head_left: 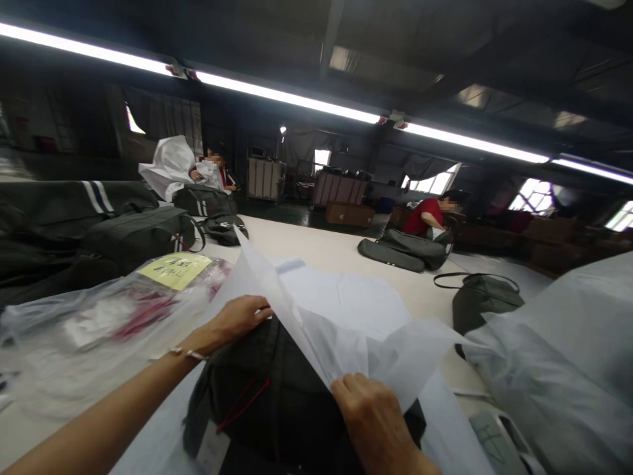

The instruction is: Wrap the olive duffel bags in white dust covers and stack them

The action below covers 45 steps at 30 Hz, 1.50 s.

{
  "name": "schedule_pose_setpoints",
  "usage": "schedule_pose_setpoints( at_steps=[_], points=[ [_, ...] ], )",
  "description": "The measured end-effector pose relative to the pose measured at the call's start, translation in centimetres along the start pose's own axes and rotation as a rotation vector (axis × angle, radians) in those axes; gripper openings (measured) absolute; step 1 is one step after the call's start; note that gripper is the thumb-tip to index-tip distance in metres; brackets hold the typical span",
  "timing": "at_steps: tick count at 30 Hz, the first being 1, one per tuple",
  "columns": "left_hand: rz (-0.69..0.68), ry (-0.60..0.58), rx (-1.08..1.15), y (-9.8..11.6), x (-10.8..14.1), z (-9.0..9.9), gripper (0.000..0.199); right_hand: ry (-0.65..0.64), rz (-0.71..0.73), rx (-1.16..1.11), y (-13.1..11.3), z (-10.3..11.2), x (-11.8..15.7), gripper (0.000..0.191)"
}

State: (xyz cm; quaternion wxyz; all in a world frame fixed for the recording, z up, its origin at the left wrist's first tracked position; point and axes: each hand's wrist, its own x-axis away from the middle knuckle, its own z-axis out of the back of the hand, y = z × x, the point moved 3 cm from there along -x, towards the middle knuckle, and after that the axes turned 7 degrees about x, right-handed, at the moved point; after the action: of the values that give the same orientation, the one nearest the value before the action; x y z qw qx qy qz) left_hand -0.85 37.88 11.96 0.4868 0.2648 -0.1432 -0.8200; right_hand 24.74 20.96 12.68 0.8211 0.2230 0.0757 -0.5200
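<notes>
A dark bag with a thin red cord lies in front of me on sheets of thin white paper. My left hand is closed at the bag's upper left edge, its fingertips partly hidden beside the raised paper. With closed fingers, my right hand grips the near edge of a white paper sheet over the bag's right side. That sheet stands up in a peak between the hands and folds over the bag's far side. The bag's lower end runs out of view.
At left, a clear plastic bag bears a yellow note beside dark green bags. More bags lie across the white table. Translucent sheeting and a grey device are at right. Two people work beyond.
</notes>
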Motion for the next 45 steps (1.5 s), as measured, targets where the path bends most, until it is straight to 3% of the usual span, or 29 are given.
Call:
schedule_pose_setpoints(
  at_steps=[3,5,6,9,12,15,17,21,26,28,30,33,36,38,40,43,45],
  points=[
    [0.068,0.319,-0.194,-2.4,3.1,4.5,0.035,0.009,0.013,0.029,-0.1,0.2,0.4,0.035],
    [-0.013,0.529,-0.363,-2.1,4.1,7.1,0.056,0.012,0.029,0.059,-0.2,0.4,0.5,0.038],
    [-0.094,0.567,-0.435,-1.5,4.0,8.1,0.065,0.012,0.040,0.070,-0.3,0.6,0.5,0.039],
    [-0.365,0.482,-0.585,1.5,1.7,9.9,0.071,0.017,0.065,0.099,-0.5,0.7,0.6,0.040],
    [-0.566,0.349,-0.667,3.7,-1.5,10.4,0.054,0.041,0.076,0.132,-0.5,0.5,0.8,0.040],
    [-0.667,0.328,-0.738,3.7,-3.6,10.3,0.022,0.117,0.106,0.152,-0.4,0.2,1.0,0.038],
    [-0.688,0.345,-0.775,3.0,-3.8,10.4,0.018,0.154,0.115,0.152,-0.2,0.0,1.0,0.036],
    [-0.675,0.369,-0.805,2.1,-1.6,12.3,0.023,0.161,0.076,0.136,0.3,0.1,0.9,0.030],
    [-0.733,0.349,-0.831,1.9,4.8,15.5,0.024,0.140,0.007,0.148,0.0,0.0,1.6,0.026],
    [-0.785,0.310,-0.811,1.4,7.9,15.4,0.022,0.109,-0.006,0.147,-0.5,-0.3,2.2,0.027],
    [-0.819,0.254,-0.769,0.4,11.1,14.0,0.021,0.072,-0.015,0.140,-0.9,-0.8,2.9,0.027],
    [-0.820,0.189,-0.687,-1.6,15.2,10.3,0.020,0.035,-0.042,0.143,-1.4,-1.3,3.5,0.026],
    [-0.783,0.119,-0.590,-3.3,17.5,7.0,0.019,0.004,-0.068,0.160,-1.9,-1.3,3.6,0.026],
    [-0.759,0.041,-0.537,-3.5,17.5,6.1,0.017,-0.016,-0.087,0.177,-2.4,-1.2,3.5,0.027],
    [-0.752,0.015,-0.497,-2.3,16.2,6.6,0.025,-0.029,-0.112,0.206,-3.0,-1.2,3.7,0.029],
    [-0.760,0.142,-0.425,2.0,12.0,8.7,0.032,-0.050,-0.144,0.250,-3.7,-1.4,4.1,0.033],
    [-0.795,0.192,-0.350,5.7,8.5,8.6,0.025,-0.072,-0.163,0.272,-4.1,-1.6,4.3,0.034]
  ],
)
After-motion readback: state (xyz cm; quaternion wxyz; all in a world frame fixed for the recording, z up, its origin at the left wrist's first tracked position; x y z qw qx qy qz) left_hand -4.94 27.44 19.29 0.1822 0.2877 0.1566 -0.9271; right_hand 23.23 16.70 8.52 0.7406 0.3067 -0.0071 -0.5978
